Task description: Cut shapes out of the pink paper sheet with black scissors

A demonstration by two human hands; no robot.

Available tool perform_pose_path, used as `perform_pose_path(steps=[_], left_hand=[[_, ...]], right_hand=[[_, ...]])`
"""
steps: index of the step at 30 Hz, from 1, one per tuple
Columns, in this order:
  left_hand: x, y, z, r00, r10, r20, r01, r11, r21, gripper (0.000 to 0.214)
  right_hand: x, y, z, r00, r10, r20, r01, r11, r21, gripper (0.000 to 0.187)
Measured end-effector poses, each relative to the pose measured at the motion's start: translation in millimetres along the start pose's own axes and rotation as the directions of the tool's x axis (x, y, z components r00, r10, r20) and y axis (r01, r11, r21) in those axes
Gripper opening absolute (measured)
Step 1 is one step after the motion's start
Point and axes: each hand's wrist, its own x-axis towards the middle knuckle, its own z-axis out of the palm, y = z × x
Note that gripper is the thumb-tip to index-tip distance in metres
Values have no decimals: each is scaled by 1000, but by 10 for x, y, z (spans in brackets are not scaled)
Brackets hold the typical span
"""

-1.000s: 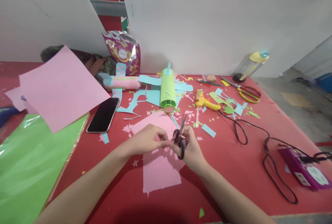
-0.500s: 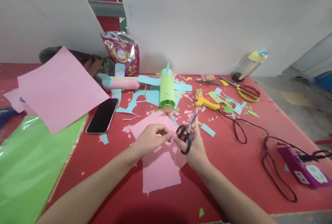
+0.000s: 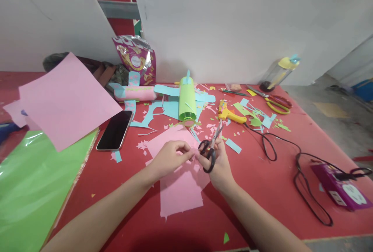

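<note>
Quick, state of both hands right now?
Left hand: closed, apparently pinching a small pink paper piece.
Right hand: closed, holding black-handled scissors.

1. Nearer you than the green tube (image 3: 187, 100), your left hand (image 3: 171, 156) and right hand (image 3: 220, 169) largely hide a pink scrap (image 3: 195, 152), too small to make out.
2. Before the tube, your hands also cover part of the pink sheet (image 3: 180, 195).
3. Well left of the tube, the view's edge crops the green sheet (image 3: 35, 189) and an unidentifiable blue object (image 3: 7, 132).
4. Behind the tube to the left, print on the snack bag (image 3: 135, 60) blurs.
</note>
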Motion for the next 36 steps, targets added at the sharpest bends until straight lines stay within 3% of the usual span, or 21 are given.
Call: perform_pose_path(steps=[16,20,27,36], left_hand=[[1,-45,15,999,33,15,-33,999,41,27],[12,-51,-64,991,24,129,-37,995,96,25],[6,-12,-271,940,17,340,-114,956,269,21],[-15,-36,-231,931,42,363,-162,937,309,30]], right_hand=[[12,4,-5,1000,-2,-21,0,999,-53,36],[8,-16,6,1000,26,11,-26,998,-65,35],[-22,-10,10,990,76,116,-58,986,-158,36],[-44,-21,-3,975,155,156,-140,984,-108,37]])
